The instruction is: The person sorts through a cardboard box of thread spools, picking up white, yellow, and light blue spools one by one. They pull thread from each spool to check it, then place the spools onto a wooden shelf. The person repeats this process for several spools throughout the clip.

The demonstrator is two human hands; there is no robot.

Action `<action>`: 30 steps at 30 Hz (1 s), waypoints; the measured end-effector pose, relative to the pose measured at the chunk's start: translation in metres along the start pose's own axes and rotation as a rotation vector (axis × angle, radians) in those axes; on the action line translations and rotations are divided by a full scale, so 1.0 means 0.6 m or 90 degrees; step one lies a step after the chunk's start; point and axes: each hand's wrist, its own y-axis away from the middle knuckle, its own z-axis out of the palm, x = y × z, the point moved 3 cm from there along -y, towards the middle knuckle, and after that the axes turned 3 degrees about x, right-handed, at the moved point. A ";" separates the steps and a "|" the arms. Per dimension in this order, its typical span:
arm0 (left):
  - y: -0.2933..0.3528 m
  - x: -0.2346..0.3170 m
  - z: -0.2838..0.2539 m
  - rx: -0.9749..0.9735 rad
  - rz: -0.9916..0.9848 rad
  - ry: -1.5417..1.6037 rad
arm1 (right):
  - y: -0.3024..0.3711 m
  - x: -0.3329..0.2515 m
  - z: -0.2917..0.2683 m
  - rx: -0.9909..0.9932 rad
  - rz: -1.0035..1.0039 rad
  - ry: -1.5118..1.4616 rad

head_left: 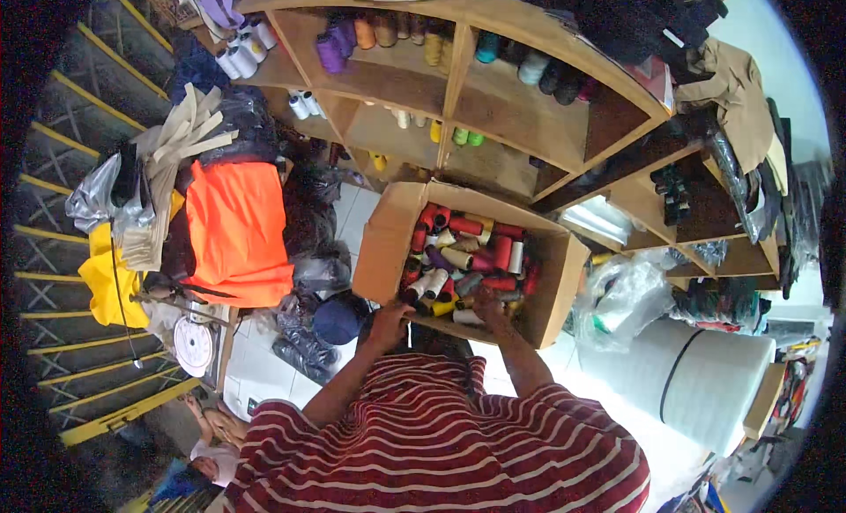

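An open cardboard box (397,240) stands in front of me, its flaps folded outward. Many thread spools (502,253) lie jumbled inside, mostly red, with white, cream, yellow, grey and black ones among them. My left hand (390,323) is closed on the near left edge of the box. Over that near edge reaches my right hand (490,308), down among the spools at the near right. A white spool (465,316) lies just left of it. Its fingers are too dark and small to show whether they grip one.
Wooden shelves (511,107) with thread cones stand beyond the box. Orange cloth (238,231) covers a table at left. To the right are clear plastic (621,301) and a large white foam roll (679,381). A person (211,451) is at the lower left.
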 end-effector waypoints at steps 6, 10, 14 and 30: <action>0.026 0.013 0.031 0.011 -0.072 -0.004 | -0.081 -0.032 0.040 -0.027 -0.162 0.226; 0.034 0.012 0.056 0.111 0.016 -0.033 | -0.100 -0.019 0.062 0.007 -0.234 0.368; 0.029 0.038 0.033 0.092 -0.016 -0.058 | -0.114 -0.120 0.030 -0.173 -0.125 0.449; 0.034 0.024 0.036 0.067 -0.002 -0.062 | -0.174 0.047 0.078 -0.109 -0.114 0.324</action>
